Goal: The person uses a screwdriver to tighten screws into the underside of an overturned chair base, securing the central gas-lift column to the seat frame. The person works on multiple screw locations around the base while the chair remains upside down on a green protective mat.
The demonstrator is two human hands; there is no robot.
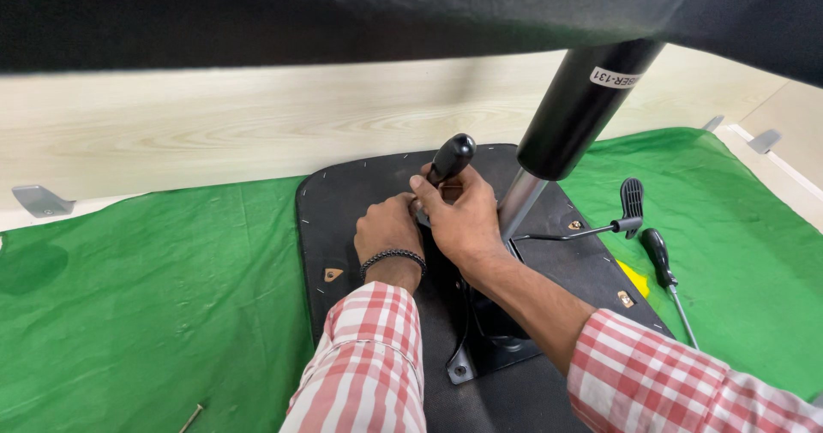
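Note:
An upturned black chair seat [360, 195] lies on a green cloth [146, 296]. A black metal mechanism plate [493, 347] is fixed to its underside, with a gas-lift column [576, 111] rising up and to the right. My right hand [463, 219] grips a black screwdriver handle [451, 157] that stands tilted over the plate. My left hand [387, 227], a beaded bracelet on its wrist, rests closed against the lower part of that tool at the plate. The tool's tip is hidden behind my fingers.
A black adjustment lever [630, 203] sticks out to the right of the column. A second black-handled screwdriver [662, 257] lies on the cloth at the right. A loose screw [190, 417] lies at the lower left. A pale wooden board [214, 124] runs behind.

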